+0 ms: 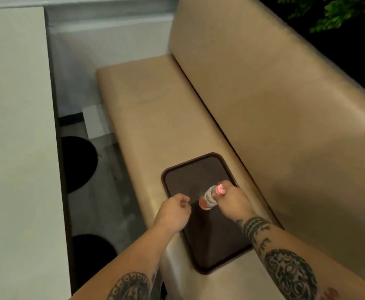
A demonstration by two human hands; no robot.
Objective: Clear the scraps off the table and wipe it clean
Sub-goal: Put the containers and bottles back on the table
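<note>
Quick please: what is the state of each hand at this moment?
Left hand: fingers curled, holding nothing visible.
Right hand: holding the small clear plastic bottle with pink cap above the dark brown tray.

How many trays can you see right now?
1. A brown tray lies on the bench seat, under both hands. Others may be out of view.

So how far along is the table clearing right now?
The visible strip of pale table top shows no scraps, so clearing looks mostly done there. In hand: the right hand grips a small pink-capped bottle over the dark brown plastic tray on the beige bench seat; the left hand is curled, holding nothing. Wiping remains; no cloth is visible.
</note>
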